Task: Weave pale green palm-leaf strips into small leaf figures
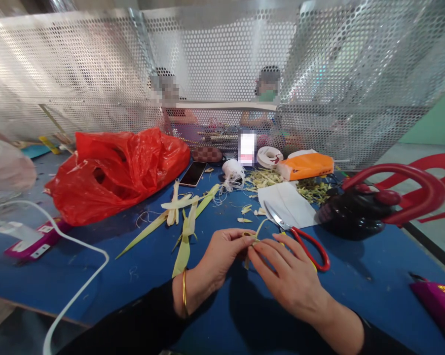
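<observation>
My left hand (222,254) pinches a narrow strip of pale green leaf (260,228) between thumb and forefinger, just above the blue table. My right hand (289,271) meets it there, its fingertips closed on the same strip; most of the strip is hidden by the fingers. Right beside my right hand lie scissors (307,246) with red handles, their blades resting on a white paper sheet (291,202). Left of my hands are several pale leaf pieces (188,227), some folded or crossed over one another.
Behind lie a white thread spool (233,172), a dark phone (194,174), leaf scraps (265,177) and an orange tissue pack (307,165). A red plastic bag (122,172) is at left, a black pot (355,214) at right. Two people sit beyond the perforated metal screen (222,54).
</observation>
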Demonstrator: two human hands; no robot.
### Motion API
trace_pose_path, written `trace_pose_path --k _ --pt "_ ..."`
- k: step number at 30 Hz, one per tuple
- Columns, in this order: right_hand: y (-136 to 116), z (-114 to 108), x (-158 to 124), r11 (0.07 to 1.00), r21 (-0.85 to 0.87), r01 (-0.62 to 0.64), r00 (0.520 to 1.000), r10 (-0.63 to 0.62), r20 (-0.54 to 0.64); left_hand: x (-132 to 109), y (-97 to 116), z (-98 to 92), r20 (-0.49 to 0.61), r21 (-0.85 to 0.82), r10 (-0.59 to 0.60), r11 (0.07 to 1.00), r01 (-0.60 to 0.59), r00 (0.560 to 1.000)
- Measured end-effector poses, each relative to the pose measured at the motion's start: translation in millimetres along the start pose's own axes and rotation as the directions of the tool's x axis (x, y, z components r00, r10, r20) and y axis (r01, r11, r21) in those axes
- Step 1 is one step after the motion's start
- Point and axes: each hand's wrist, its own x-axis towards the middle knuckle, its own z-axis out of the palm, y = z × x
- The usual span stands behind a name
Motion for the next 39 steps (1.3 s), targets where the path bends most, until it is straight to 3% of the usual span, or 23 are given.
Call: trace_pose_path --k 6,9,11,13,16,18,20,23,29,34,39 --pt "-1.9 2.2 0.1 0.999 0.03 -0.04 0.999 0.04 -0.006 -1.3 -1.7 2.9 0.006 0.049 0.009 0.999 -0.009 1.0" --pt "-2.4 3.7 1.6 0.966 0.17 -0.195 0.978 0.205 -0.047 -2.5 -0.9 4.0 0.024 0.089 0.024 0.996 -0.026 0.999" --pt "-1.6 4.7 3.1 0.887 0.318 -0.334 0.93 0.365 -0.041 -3.6 0.1 4.4 0.042 0.11 0.028 0.993 -0.032 0.999" --pt "0.0 5.7 4.6 0.726 0.49 -0.483 0.847 0.529 0.051 -4.4 1.5 4.6 0.048 0.127 0.03 0.991 -0.036 0.998" --pt "3.3 6.9 6.8 0.348 0.67 -0.655 0.669 0.68 0.301 -4.2 3.4 4.1 0.033 0.151 0.019 0.988 -0.024 0.999" --pt "5.5 7.3 8.5 0.102 0.716 -0.691 0.567 0.69 0.45 -3.3 4.0 3.2 0.034 0.166 0.022 0.986 -0.027 0.999" --pt "7.4 7.6 10.2 -0.103 0.723 -0.683 0.497 0.66 0.563 -2.5 4.3 2.2 0.046 0.179 0.029 0.983 -0.036 0.999" --pt "9.2 8.3 11.6 -0.301 0.702 -0.645 0.429 0.617 0.66 -2.6 5.2 1.4 0.06 0.192 0.034 0.98 -0.044 0.998" --pt "9.1 9.8 11.0 -0.456 0.665 -0.591 0.376 0.574 0.728 -3.9 4.6 3.9 0.105 0.151 0.051 0.986 -0.066 0.993" --pt "7.0 10.2 12.4 -0.481 0.604 -0.635 0.303 0.565 0.768 -2.6 -0.1 4.6 0.066 0.15 0.089 0.984 -0.098 0.994" --pt "6.0 12.0 12.7 -0.476 0.601 -0.642 0.281 0.582 0.763 -2.3 -1.3 3.2 0.034 0.225 0.12 0.966 -0.125 0.992"
